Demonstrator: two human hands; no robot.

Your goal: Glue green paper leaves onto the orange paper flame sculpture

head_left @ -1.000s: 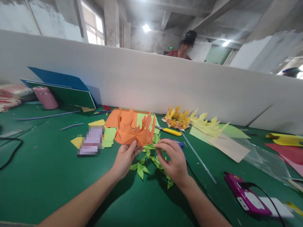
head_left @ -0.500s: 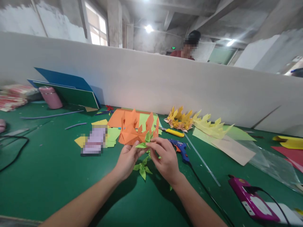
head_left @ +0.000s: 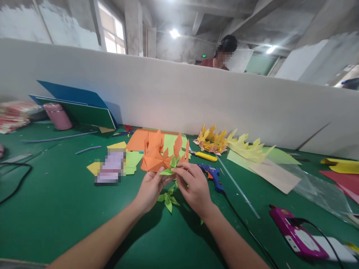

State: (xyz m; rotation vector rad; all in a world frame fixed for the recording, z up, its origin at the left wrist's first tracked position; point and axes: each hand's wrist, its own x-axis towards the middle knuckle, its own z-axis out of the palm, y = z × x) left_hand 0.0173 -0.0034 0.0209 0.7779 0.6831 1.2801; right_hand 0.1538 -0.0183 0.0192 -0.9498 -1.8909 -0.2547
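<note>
Mid-frame, I have the left hand (head_left: 148, 191) pinching the orange paper crown (head_left: 155, 160) in its grip, the right hand (head_left: 195, 189) pinching green paper leaves (head_left: 173, 162) in front.

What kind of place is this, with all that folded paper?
Probably a paper-craft workshop: the left hand holds an orange folded-paper piece, and a blue glue gun and a yellow utility knife lie on the green table.
</note>
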